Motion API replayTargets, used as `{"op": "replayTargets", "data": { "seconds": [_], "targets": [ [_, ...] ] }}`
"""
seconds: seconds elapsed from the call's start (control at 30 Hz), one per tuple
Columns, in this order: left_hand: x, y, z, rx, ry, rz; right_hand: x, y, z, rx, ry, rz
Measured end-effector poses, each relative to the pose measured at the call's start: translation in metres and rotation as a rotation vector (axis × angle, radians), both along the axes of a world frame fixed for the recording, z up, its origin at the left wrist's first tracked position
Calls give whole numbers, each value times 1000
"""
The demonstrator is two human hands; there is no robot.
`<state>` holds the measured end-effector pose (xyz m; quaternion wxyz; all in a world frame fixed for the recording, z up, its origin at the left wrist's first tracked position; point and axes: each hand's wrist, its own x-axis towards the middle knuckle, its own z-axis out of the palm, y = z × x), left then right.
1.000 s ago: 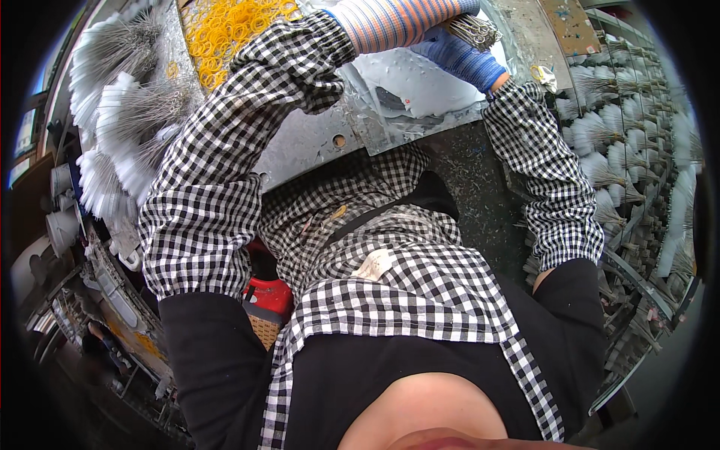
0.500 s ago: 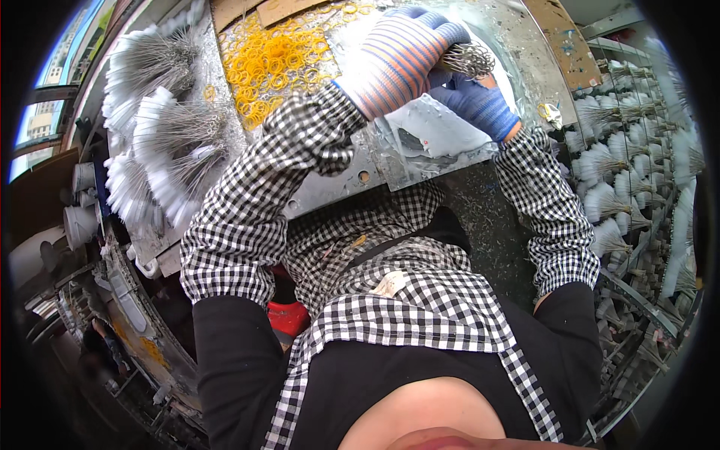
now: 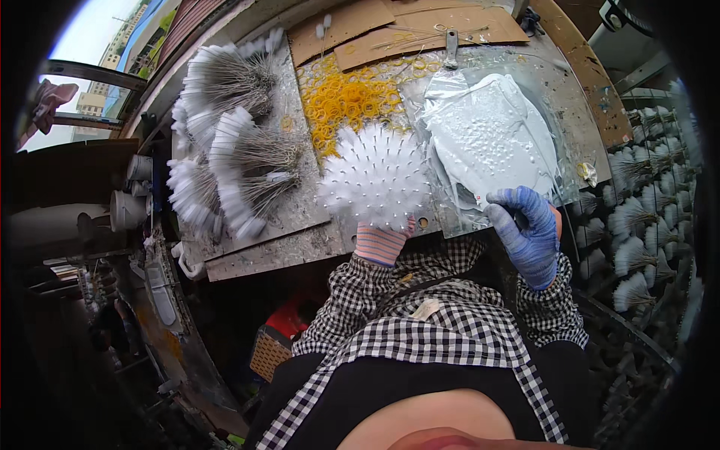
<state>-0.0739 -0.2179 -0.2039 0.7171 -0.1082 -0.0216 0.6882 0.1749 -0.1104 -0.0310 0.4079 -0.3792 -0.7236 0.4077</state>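
Gripped from below by the left hand (image 3: 382,243), the white-bristled brush bundle (image 3: 377,180) sits left of the white paste (image 3: 491,139), its tips left uncovered. The right hand (image 3: 525,229), loosely curled with nothing visible in it, is at the paste's near edge. On the tabletop's (image 3: 270,251) left, other brush bundles (image 3: 251,169) point stems rightward, probably for easy grasping; yellow rings (image 3: 349,101) lie within reach.

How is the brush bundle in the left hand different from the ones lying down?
The held brush bundle faces us, bristle tips forward, like a round ball; the lying brush bundles spread sideways like fans. The lying brush bundles show long wire stems; the held brush bundle's stems are hidden. Both have white bristles.
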Motion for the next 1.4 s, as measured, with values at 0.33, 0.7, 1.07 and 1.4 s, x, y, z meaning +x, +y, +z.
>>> {"op": "replayTargets", "data": {
  "seconds": [0.33,0.7,1.07,1.4],
  "targets": [
    [12,-6,15,399,-158,-43,-15,-10,-11,-159,67,78],
    [29,-2,73,-596,444,87,-17,-10,-20,-191,58,72],
    [-3,-20,7,240,6,-12,-22,-14,-27,-279,65,131],
    [10,12,80,-597,653,209,-17,-17,-31,-316,74,154]
  ]
}}
